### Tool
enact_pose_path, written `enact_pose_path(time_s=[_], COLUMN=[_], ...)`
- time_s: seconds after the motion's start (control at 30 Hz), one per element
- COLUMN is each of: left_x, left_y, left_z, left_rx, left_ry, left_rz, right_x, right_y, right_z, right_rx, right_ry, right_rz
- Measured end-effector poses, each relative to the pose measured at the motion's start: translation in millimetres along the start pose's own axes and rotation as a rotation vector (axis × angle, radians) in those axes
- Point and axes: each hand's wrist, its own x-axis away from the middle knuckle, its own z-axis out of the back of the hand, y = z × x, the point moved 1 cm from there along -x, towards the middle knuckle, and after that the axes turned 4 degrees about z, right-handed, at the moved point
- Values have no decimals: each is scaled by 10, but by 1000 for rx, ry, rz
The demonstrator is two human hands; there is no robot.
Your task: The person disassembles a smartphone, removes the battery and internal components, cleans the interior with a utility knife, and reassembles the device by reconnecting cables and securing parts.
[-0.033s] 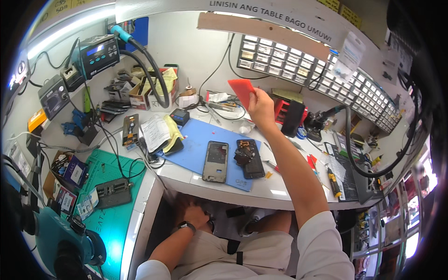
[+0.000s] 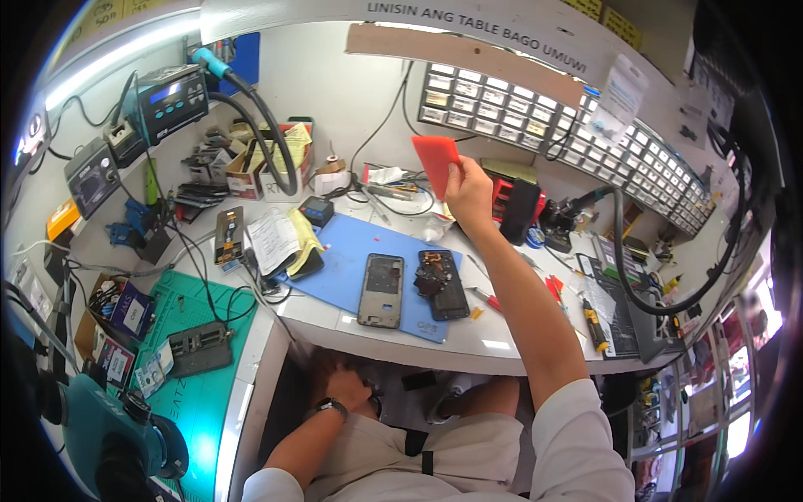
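My right hand [image 2: 470,196] is raised above the back of the desk, thumb and fingers closed on the lower corner of a flat red piece [image 2: 436,164], thin and roughly rectangular. My left hand [image 2: 345,387], with a dark watch at the wrist, is low by my lap below the desk edge; shadow hides its fingers. On a blue mat [image 2: 336,251] lie a grey phone frame [image 2: 381,293] and, to its right, a black phone body [image 2: 452,297] with a dark crumpled part and copper-coloured pieces on it.
A green mat [image 2: 196,293] at left carries a black phone-holding jig [image 2: 201,347]. Nearby stand a teal microscope [image 2: 100,427] and a soldering station [image 2: 171,100]. Papers [image 2: 274,240] lie left of the blue mat. Small drawers [image 2: 493,105] line the back. A yellow-black screwdriver [image 2: 595,328] lies at right.
The red piece is turned slightly and shows a little more of its face. The whole view has shifted a little; my left hand stays low.
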Motion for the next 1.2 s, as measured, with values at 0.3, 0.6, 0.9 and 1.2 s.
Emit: enact_pose_path(time_s=[0.3, 0.6, 0.9, 1.2], left_x=[630, 1771, 1466, 1415], left_y=[607, 1928, 1597, 1561], left_z=[719, 1985, 1863, 1979], left_rx=[172, 1904, 1673, 1732], left_ry=[-98, 56, 133, 163], left_rz=[-326, -541, -342, -388], right_x=[294, 2005, 2330, 2264], right_y=[-181, -1195, -1025, -942], right_z=[1407, 2236, 2640, 2676], right_rx=[-652, -784, -916, -863], right_ry=[287, 270, 57, -112], right_rz=[-524, -983, -1247, -1125])
